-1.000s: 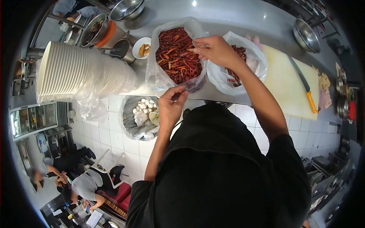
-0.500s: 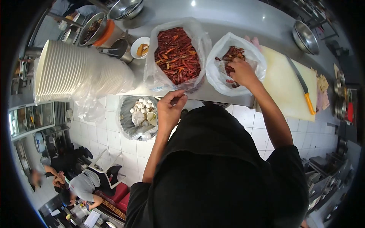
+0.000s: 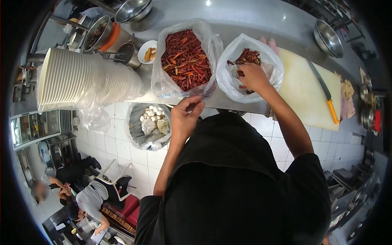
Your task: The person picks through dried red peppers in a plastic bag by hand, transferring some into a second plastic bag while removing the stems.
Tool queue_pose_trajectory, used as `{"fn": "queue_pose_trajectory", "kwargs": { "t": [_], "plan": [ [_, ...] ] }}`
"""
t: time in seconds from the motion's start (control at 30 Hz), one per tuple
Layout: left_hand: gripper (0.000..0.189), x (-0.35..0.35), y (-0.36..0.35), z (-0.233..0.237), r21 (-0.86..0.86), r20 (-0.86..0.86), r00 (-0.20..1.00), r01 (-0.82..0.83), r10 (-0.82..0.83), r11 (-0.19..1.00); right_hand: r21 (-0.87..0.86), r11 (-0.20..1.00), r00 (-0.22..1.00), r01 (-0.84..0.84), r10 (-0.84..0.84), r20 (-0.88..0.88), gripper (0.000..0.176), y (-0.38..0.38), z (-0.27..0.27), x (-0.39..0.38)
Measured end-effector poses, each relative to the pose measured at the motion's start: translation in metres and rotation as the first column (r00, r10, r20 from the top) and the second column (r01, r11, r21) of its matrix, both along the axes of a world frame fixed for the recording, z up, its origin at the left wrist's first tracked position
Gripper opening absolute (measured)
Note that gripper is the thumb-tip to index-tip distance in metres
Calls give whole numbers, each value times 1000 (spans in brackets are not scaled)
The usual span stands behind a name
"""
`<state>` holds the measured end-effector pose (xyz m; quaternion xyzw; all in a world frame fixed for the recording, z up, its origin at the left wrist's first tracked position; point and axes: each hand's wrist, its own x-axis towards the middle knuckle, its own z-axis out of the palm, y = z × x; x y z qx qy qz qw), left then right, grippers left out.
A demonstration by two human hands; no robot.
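Observation:
My right hand (image 3: 254, 77) is inside the mouth of a white plastic bag (image 3: 272, 79), over dried red chillies (image 3: 249, 56). Its fingers are curled together; whatever they hold is hidden. To the left stands a larger clear plastic bag (image 3: 158, 83), filled with dried red chillies (image 3: 185, 61). My left hand (image 3: 185, 116) is at the counter's front edge, just below that bag, with thumb and fingers bent into a pinch. Whether something small is between those fingertips cannot be made out.
A cutting board (image 3: 298, 90) with a yellow-handled knife (image 3: 326, 92) lies right. Stacked tubs (image 3: 81, 79), a white bowl (image 3: 143, 53) and steel bowls (image 3: 134, 10) stand left. A lined bin (image 3: 132, 132) is below the counter (image 3: 228, 24). People (image 3: 92, 198) are at lower left.
My right hand has shifted slightly left within the white bag, its fingers now drawn closer together. My left hand stays nearly where it was. Both bags appear slightly farther left in view.

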<state>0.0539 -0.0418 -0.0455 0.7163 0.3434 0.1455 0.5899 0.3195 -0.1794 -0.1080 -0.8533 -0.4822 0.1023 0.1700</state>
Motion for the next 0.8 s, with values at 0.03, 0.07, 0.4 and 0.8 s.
{"fn": "queue_pose_trajectory", "kwargs": {
  "t": [0.03, 0.07, 0.4, 0.8],
  "plan": [
    [23, 1, -2, 0, 6, 2, 1000, -3, 3, 1000, -3, 1000, 1000, 11, -11, -1, 18, 1, -4, -1],
    [23, 2, -3, 1, 12, 3, 1000, -6, 6, 1000, -7, 1000, 1000, 25, -25, -5, 18, 2, -7, -1],
    [23, 10, -18, 1, -12, 21, 998, -54, 54, 998, 139, 983, 982, 118, -95, -166, 18, -19, 9, 25],
    [23, 44, -46, -7, 107, 15, 996, 81, -83, 991, 496, 855, 845, 151, 149, -514, 21, 62, 95, 0]
  ]
}}
